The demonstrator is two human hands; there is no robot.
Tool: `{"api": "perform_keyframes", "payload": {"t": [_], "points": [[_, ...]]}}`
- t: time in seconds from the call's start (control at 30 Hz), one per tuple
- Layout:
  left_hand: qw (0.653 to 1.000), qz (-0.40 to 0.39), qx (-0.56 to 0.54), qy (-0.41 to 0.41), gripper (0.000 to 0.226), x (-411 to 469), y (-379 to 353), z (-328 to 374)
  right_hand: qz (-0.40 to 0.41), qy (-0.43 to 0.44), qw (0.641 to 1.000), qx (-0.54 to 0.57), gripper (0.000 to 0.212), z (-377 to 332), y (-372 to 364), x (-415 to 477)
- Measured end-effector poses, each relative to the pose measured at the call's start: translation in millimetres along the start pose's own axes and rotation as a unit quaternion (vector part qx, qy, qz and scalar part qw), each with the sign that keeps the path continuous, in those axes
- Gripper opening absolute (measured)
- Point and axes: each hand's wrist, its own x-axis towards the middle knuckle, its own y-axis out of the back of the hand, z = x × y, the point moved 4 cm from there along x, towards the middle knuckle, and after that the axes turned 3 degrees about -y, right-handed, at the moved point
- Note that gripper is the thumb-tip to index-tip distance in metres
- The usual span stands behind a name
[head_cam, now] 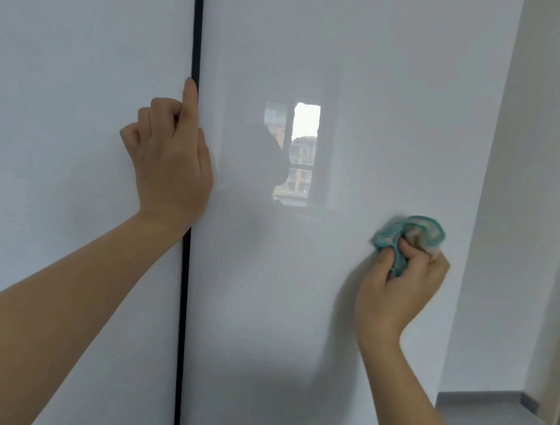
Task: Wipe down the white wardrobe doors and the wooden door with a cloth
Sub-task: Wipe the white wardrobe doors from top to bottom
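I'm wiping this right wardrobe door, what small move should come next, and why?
Probably sweep the cloth in your right hand leftward across the right door: it sits nearer that door's right edge, and your left hand rests at the dark gap.

1. Left of the dark gap (199,35), the left door (82,59) is bare above; a forearm (60,311) crosses its lower part.
2. On the gap at mid-height, the left hand (171,158) blocks passage.
3. Right of the gap, the right door (369,67) is open surface as far as the right hand (400,290), which grips a bunched cloth (412,230).
4. Farthest right of the gap, a white wall (529,166) closes off sideways travel.
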Motion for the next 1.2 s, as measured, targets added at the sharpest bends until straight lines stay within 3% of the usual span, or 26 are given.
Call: {"api": "perform_keyframes", "payload": {"t": [0.13, 0.27, 0.47, 0.53, 0.67, 0.8, 0.93, 1.07, 1.2], "points": [[1.0, 0.003, -0.01, -0.001, 0.052, 0, 0, 1, -0.085, 0.137, 0.987, -0.021, 0.018, -44, -26, -55], [1.0, -0.014, -0.025, -0.007, 0.052, 1, 1, -3, -0.192, 0.326, 0.925, -0.034, 0.007, -80, -51, -118], [0.999, -0.023, -0.043, -0.005, 0.052, 1, -1, -5, -0.209, 0.466, 0.858, -0.046, 0.013, -92, -56, -108], [0.998, -0.028, -0.049, 0.001, 0.053, 0, 0, -6, -0.189, 0.458, 0.865, -0.074, 0.016, -103, -58, -75], [0.998, -0.035, -0.048, 0.004, 0.053, 0, 1, -3, -0.119, 0.364, 0.915, -0.125, 0.019, -121, -61, 23], [0.998, -0.039, -0.04, 0.005, 0.053, -1, 2, -4, -0.031, 0.174, 0.971, -0.159, 0.022, -72, -29, 114], [0.999, -0.033, -0.038, 0.009, 0.052, -2, 0, -3, 0.045, 0.027, 0.989, -0.137, 0.024, -10, 7, 129], [0.999, -0.036, -0.034, 0.012, 0.052, -2, 1, -1, 0.043, 0.042, 0.992, -0.107, 0.022, -18, -2, 91], [0.999, -0.049, -0.019, 0.001, 0.051, 0, 3, -1, -0.041, 0.117, 0.987, -0.103, 0.014, -58, -27, 30]]}}
